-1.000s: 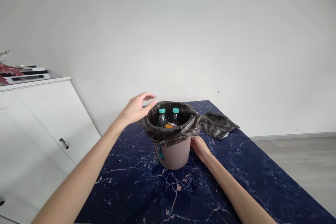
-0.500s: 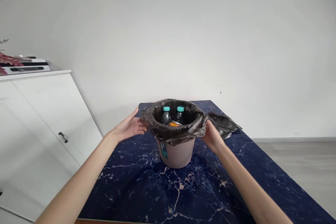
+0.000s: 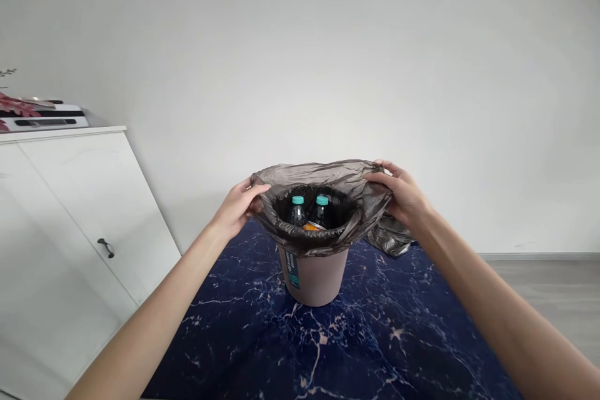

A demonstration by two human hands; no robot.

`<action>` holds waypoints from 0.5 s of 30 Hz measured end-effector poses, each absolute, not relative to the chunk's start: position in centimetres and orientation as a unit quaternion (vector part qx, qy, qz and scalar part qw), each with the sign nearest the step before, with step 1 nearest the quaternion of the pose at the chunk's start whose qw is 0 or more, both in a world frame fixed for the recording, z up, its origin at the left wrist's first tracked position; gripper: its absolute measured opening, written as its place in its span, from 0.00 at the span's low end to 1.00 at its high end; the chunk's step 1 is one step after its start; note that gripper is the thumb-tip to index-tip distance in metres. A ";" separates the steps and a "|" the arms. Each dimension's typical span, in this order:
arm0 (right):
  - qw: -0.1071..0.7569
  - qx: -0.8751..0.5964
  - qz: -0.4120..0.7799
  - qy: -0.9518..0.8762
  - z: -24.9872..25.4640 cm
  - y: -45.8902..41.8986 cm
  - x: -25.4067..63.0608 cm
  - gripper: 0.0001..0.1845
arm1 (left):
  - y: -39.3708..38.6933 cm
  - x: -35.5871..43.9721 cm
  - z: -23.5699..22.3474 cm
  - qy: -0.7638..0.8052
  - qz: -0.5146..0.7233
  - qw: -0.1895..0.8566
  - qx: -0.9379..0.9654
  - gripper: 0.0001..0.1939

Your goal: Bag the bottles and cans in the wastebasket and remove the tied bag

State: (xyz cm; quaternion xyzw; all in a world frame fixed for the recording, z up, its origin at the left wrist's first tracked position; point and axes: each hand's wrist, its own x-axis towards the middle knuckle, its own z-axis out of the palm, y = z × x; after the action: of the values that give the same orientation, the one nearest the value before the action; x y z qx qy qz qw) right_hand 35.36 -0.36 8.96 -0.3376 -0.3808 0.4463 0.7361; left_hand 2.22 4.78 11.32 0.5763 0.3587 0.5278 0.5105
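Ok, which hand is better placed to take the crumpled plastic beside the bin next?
Probably the right hand: it's nearer the crumpled plastic, while the left hand is across the bin. Both hold the liner.

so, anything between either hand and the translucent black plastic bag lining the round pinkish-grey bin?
Nothing visible: left hand and right hand both grip the bag directly. The crumpled black plastic piece lies right of the bin, not between.
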 end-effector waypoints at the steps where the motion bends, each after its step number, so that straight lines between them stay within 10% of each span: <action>1: 0.740 -0.333 0.436 -0.389 9.6 -0.6 35.4 0.29 | 4.6 2.4 11.7 0.361 0.532 0.506 0.575 0.16; 15: 0.751 -0.324 0.374 -0.436 13.0 -5.5 40.6 0.24 | 3.3 1.7 15.4 0.310 0.655 0.541 0.427 0.14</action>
State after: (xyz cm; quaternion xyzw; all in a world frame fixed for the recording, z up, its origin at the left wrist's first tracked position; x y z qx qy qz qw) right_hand 40.63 -5.47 13.01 -0.3240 -0.4363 0.3743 0.7514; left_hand 1.74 3.34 15.39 0.4269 0.3096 0.6548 0.5415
